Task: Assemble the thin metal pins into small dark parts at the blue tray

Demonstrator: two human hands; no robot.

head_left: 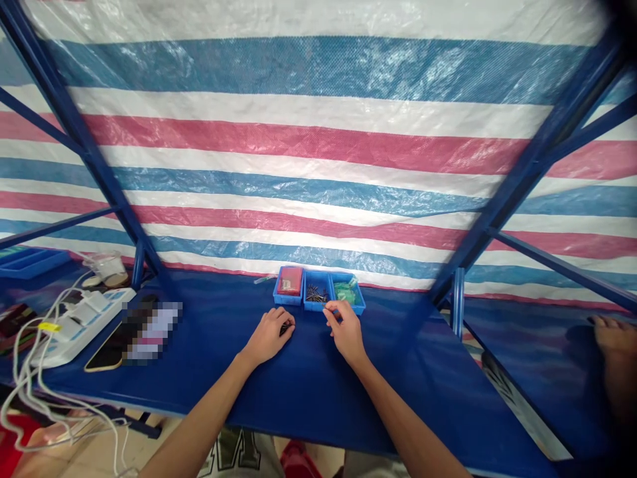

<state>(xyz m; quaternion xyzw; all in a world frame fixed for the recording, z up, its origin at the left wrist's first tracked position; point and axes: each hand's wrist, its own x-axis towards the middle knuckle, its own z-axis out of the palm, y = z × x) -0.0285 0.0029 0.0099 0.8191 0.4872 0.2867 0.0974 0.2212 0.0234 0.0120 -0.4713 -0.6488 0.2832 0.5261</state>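
My left hand (269, 335) rests low over the blue tabletop, its fingers curled. A small dark thing (284, 328) shows between thumb and fingers, too small to name. In front of the blue three-part tray (312, 306), my right hand (344, 328) is raised with thumb and fingertips pinched together. Whatever the pinch holds, if anything, is too small to make out. In the tray's left compartment lies a red flat packet (289, 281). Dark screw-like metal pieces (317, 294) fill part of the middle one. Green-tinted clear plastic bags (345, 291) lie in the right one.
A phone (117, 342) lies to the left, partly under a blurred patch. Beyond it are a white power strip (84, 325) and tangled white cables (37, 372). Blue metal posts (458, 302) frame the table. At far right, another person's hand (614, 335) rests on the neighbouring table.
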